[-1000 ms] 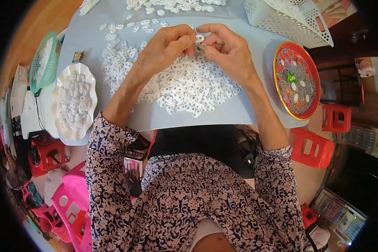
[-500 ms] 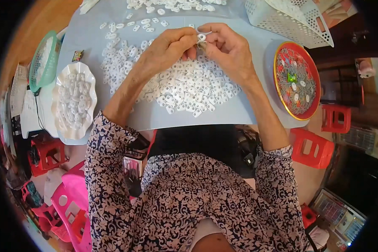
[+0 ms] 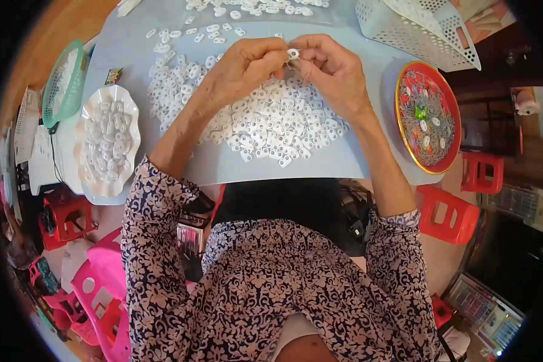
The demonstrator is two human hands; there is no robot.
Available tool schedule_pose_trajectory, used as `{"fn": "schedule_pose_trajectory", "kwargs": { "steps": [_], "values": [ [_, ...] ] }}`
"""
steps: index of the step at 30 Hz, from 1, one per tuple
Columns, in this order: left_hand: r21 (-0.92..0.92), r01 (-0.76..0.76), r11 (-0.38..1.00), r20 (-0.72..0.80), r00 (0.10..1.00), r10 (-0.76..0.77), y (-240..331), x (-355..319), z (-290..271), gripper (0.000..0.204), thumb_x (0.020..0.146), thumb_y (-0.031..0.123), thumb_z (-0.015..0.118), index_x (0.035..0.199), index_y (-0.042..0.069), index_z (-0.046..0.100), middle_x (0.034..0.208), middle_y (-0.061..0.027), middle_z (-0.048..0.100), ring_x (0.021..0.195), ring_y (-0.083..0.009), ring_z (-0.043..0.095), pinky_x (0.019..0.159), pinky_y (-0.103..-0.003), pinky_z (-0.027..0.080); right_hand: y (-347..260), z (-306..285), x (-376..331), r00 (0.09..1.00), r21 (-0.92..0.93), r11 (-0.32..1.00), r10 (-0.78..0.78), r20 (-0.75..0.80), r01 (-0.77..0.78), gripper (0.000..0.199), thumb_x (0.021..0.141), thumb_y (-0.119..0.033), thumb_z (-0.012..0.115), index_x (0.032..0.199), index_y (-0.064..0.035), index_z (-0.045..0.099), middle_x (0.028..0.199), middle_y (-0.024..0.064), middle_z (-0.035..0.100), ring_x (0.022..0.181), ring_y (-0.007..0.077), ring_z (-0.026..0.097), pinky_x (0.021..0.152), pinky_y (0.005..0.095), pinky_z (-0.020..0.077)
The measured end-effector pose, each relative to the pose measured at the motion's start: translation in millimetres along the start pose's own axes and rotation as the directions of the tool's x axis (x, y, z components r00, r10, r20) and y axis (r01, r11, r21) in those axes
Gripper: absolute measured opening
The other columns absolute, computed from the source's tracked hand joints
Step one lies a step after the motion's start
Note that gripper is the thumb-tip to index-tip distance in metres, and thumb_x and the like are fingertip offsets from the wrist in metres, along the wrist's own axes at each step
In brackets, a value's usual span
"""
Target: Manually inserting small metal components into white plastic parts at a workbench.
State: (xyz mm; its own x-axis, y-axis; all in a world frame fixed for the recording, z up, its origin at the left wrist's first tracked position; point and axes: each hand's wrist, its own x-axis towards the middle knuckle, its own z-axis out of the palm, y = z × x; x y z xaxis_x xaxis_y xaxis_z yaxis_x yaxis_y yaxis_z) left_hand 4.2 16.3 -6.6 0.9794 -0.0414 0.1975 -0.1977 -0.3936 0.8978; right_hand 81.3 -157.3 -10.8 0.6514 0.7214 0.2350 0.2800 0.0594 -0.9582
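- The one head-worn view is looking steeply down from above the person's chest, facing forward across the table (image 3: 163, 36).
- It is sitting close: the patterned sleeves (image 3: 157, 253) are filling the lower frame.
- The left hand (image 3: 241, 66) and right hand (image 3: 335, 72) are meeting near the top centre.
- Fisheye bending is curving the table edge and darkening the corners.

Grey table (image 3: 368, 160) w/ white pieces (image 3: 283, 123), scalloped dish (image 3: 107, 140), red plate (image 3: 427, 123)
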Motion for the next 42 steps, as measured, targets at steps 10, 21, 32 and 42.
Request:
{"fn": "schedule_pose_trajectory", "kwargs": {
  "steps": [10, 21, 32, 42],
  "values": [
    [-0.082, 0.085, 0.993, -0.014, 0.996, -0.086, 0, 0, -6, 0.028, 0.095, 0.021, 0.044, 0.079, 0.002, 0.056, 0.066, -0.0016, 0.054, 0.063, -0.0083, 0.050, 0.061, -0.025, 0.041, 4, 0, 1, 0.999, 0.097, 0.995, -0.039, 0.011, 0.038, 0.032, 0.082, 0.001, 0.064, 0.113, 0.0003, 0.057, 0.080, 0.0006, 0.060, 0.065, 0.0044, 0.054, 0.060, 0.0187, 0.0470],
    [-0.158, 0.121, 0.980, -0.064, 0.989, -0.132, 2, -1, 4, 0.024, 0.093, 0.018, 0.046, 0.080, 0.002, 0.058, 0.069, -0.0007, 0.056, 0.066, -0.0078, 0.055, 0.061, -0.023, 0.046, 5, 7, 0, 0.996, 0.028, 0.997, -0.070, -0.058, 0.072, 0.032, 0.077, 0.003, 0.069, 0.108, -0.0002, 0.061, 0.075, -0.0027, 0.054, 0.064, 0.0026, 0.052, 0.057, 0.0160, 0.0457],
    [-0.225, 0.095, 0.970, -0.140, 0.982, -0.129, -2, -1, 11, 0.021, 0.093, 0.016, 0.049, 0.086, 0.000, 0.061, 0.073, -0.0009, 0.059, 0.069, -0.0081, 0.056, 0.064, -0.023, 0.048, 13, 7, 0, 0.995, 0.012, 0.996, -0.084, -0.062, 0.085, 0.032, 0.078, 0.003, 0.066, 0.109, 0.0004, 0.061, 0.079, 0.0002, 0.060, 0.069, 0.0052, 0.059, 0.063, 0.0190, 0.0514],
    [-0.204, 0.043, 0.978, -0.132, 0.989, -0.071, -4, -1, 7, 0.021, 0.093, 0.017, 0.050, 0.087, 0.000, 0.062, 0.072, -0.0026, 0.061, 0.068, -0.0072, 0.056, 0.063, -0.023, 0.046, 2, 4, 0, 0.996, 0.040, 0.999, -0.030, -0.080, 0.034, 0.024, 0.083, 0.000, 0.061, 0.107, 0.0022, 0.061, 0.082, 0.0036, 0.064, 0.072, 0.0072, 0.061, 0.067, 0.0212, 0.0523]
  ]
}}
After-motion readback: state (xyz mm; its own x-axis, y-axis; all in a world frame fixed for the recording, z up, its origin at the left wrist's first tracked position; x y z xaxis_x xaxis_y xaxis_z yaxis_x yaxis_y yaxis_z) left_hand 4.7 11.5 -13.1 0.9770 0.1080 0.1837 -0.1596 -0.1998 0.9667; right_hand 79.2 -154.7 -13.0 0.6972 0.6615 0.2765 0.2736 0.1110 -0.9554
